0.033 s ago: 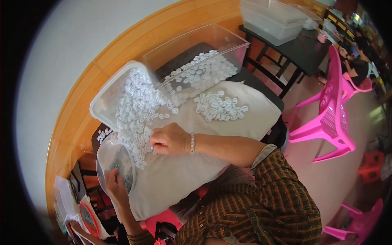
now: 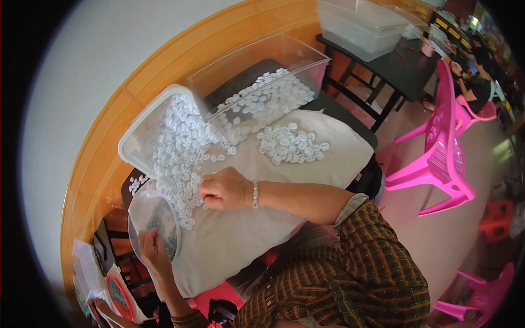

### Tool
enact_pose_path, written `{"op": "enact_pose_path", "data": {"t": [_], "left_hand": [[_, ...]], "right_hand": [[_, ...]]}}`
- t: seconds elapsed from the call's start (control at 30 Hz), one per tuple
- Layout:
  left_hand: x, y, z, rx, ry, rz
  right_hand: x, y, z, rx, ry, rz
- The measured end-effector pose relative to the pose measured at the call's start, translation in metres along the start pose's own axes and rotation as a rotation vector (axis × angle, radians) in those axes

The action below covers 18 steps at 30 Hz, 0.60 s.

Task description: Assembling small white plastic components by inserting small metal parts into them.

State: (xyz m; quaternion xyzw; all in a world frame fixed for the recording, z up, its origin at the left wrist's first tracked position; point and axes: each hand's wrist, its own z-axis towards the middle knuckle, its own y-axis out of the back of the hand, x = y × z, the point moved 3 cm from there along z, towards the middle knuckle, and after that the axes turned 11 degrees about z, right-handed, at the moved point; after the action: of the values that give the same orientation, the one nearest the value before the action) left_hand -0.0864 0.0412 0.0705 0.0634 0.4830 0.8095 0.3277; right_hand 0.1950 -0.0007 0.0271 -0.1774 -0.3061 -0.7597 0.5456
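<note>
My left hand (image 2: 155,252) is at the near side of a round clear tub (image 2: 135,229) holding small grey-green bits. Its fingers are pinched together, and whatever they hold is too small to make out. Against the right edge of a spilled heap of small white oval plastic pieces with slots (image 2: 178,158), my right hand (image 2: 227,189) is closed, knuckles up. What lies inside its fingers is hidden. A white tub on its side (image 2: 136,128) opens onto this heap. Farther right, a smaller pile of the same white pieces (image 2: 292,144) rests on the pale cloth (image 2: 229,240).
A clear rectangular bin (image 2: 257,68) with white pieces stands behind the heap. Beyond it, stacked translucent bins (image 2: 363,33) sit on a black table (image 2: 407,71). Pink plastic chairs (image 2: 442,156) stand to the right. Another person (image 2: 478,82) sits at the far right; a red-rimmed round tray (image 2: 119,298) is lower left.
The whole picture has shifted very slightly. Both hands stay closed in the same places, by the round tub and the heap.
</note>
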Motion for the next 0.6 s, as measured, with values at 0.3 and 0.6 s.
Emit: {"op": "enact_pose_path", "data": {"t": [0.3, 0.6], "left_hand": [[0.01, -0.013, -0.002, -0.003, -0.067, 0.16], [-0.011, -0.013, 0.004, 0.039, 0.149, 0.033]], "right_hand": [[-0.004, -0.001, 0.002, -0.007, -0.03, 0.001], [-0.001, 0.001, 0.002, 0.045, -0.008, -0.056]]}}
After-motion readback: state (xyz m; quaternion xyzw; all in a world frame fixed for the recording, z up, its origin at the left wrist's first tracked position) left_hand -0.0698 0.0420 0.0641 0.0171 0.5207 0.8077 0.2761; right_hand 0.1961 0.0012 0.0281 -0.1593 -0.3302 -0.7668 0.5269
